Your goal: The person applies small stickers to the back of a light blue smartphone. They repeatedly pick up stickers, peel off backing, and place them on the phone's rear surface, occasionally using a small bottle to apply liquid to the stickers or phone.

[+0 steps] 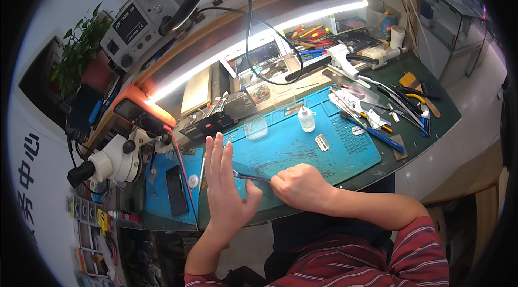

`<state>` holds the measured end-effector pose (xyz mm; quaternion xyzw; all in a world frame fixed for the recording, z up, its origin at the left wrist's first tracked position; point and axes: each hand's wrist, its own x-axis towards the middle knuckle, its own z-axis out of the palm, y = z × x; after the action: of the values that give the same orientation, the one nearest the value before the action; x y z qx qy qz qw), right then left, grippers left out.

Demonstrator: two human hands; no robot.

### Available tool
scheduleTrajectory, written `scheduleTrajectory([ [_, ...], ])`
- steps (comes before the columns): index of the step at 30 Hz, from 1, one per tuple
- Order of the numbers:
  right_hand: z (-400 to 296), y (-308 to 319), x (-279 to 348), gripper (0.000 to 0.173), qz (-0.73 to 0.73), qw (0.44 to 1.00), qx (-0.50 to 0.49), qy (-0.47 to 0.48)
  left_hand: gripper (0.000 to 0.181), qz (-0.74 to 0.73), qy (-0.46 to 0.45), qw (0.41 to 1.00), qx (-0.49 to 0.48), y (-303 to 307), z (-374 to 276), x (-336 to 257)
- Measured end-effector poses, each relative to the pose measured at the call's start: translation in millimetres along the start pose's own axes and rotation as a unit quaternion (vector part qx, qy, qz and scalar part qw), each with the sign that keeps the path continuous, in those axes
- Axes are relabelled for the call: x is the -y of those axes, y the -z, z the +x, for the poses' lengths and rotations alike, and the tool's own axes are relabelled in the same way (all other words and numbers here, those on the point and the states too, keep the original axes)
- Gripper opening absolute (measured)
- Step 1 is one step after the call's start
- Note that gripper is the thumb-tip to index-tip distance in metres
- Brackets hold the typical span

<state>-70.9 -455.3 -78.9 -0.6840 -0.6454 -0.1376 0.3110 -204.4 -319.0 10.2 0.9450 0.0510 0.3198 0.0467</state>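
Observation:
My left hand (pixel 230 192) is raised above the near edge of the workbench, fingers straight and thumb apart, holding nothing that I can see. A slim metal hand tool (pixel 254 177), possibly tweezers, is gripped in the closed fist of my right hand (pixel 301 187). Its far end reaches the index finger of my left hand; whether it touches there I cannot tell. Beneath both hands lies a blue silicone work mat (pixel 271 145). On it are a double-edged razor blade (pixel 322 142), a small white dropper bottle (pixel 306 120) and a clear plastic box (pixel 256 127).
A microscope (pixel 117 157) stands at left, near a dark smartphone (pixel 177 190) on a second blue mat. An orange multimeter (pixel 143 109) sits behind it. Brushes, blades and a blue-handled tool (pixel 384 138) crowd the right side. A black cable (pixel 247 24) hangs above the bench.

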Motion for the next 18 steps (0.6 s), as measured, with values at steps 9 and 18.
scheduleTrajectory([
  [9,-8.6,-5.6,5.6,0.023,0.019,0.999,-0.023,-0.021,0.073,0.014,0.016,0.997,-0.069,-14.8,1.4,-9.7],
  [18,-10.1,46.3,14.1,0.009,0.147,0.978,-0.117,-0.087,0.074,-0.064,0.051,0.99,-0.119,-20.8,-1.7,-9.1],
])
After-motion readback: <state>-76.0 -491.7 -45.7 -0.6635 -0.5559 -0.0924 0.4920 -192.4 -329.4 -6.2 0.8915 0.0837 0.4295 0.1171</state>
